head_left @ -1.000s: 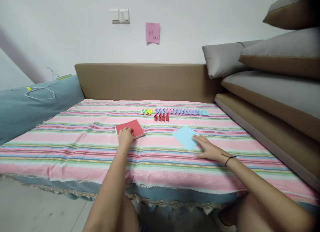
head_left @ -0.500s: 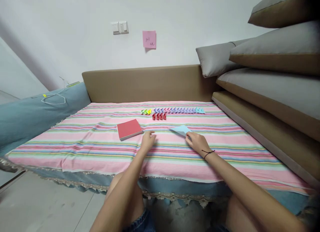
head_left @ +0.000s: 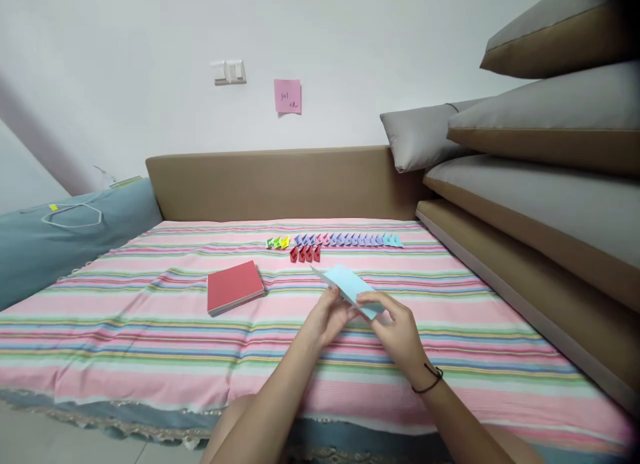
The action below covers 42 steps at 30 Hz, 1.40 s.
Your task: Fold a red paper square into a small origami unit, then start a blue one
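Note:
A light blue paper sheet (head_left: 346,283) is lifted off the striped cloth (head_left: 150,331). My right hand (head_left: 397,327) pinches its near corner, and my left hand (head_left: 327,317) grips its left edge beside it. A red stack of paper (head_left: 234,287) lies flat on the cloth to the left of my hands. Further back, a row of several small folded paper shapes (head_left: 345,239), green, purple, pink and blue, runs across the cloth, with several red ones (head_left: 305,253) just in front of it.
A tan headboard (head_left: 280,183) borders the far side. Grey and tan cushions (head_left: 540,151) are stacked on the right. A blue-covered surface with a white hanger (head_left: 73,214) lies at the left. A pink note (head_left: 287,95) and light switches (head_left: 229,71) hang on the wall.
My left hand left the red stack and came right to the blue sheet. My right hand lifted the sheet off the cloth and drew it nearer; both hands hold it now.

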Tool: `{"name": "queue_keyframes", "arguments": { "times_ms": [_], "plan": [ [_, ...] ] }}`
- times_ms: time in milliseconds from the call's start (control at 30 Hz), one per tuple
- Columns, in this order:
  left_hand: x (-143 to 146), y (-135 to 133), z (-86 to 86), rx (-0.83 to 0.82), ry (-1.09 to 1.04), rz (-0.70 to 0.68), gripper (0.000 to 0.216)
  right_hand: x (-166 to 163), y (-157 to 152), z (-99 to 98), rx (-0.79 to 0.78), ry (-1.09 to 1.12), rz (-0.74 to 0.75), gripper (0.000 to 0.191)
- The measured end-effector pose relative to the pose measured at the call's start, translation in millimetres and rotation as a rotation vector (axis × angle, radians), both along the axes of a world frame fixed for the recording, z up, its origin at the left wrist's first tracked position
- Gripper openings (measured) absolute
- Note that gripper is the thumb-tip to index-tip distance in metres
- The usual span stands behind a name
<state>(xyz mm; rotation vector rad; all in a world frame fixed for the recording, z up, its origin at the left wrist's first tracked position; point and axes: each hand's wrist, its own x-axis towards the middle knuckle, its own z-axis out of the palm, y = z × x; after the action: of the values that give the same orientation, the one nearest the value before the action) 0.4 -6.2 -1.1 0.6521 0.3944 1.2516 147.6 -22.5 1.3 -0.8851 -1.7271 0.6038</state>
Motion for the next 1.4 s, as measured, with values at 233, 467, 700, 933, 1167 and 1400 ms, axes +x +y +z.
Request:
{"name": "queue_keyframes", "arguments": {
  "times_ms": [233, 467, 700, 933, 1167, 1400],
  "plan": [
    [8, -8, -3.5, -0.059, 0.085, 0.264, 0.038, 0, -8, -1.1, -0.099, -0.131, -0.077, 0.009],
    [0, -18, -3.7, -0.143, 0.406, 0.34, 0.05, 3, -2, -1.8, -0.186, -0.092, -0.139, 0.01],
    [2, -29, 2.5, -0.154, 0.511, 0.319, 0.036, 4, -8, -1.6, -0.557, 0.185, 0.132, 0.019],
    [2, -35, 6.8, -0.155, 0.535, 0.396, 0.028, -1, -14, -0.3, -0.693, 0.272, 0.136, 0.024],
    [3, -44, 13.4, -0.137, 0.572, 0.319, 0.026, -1, -20, 6.0, -0.68, 0.237, 0.115, 0.023],
    [1, -48, 19.1, -0.127, 0.683, 0.343, 0.027, 0, -26, 15.2, -0.71, 0.242, 0.145, 0.021]
  ]
}}
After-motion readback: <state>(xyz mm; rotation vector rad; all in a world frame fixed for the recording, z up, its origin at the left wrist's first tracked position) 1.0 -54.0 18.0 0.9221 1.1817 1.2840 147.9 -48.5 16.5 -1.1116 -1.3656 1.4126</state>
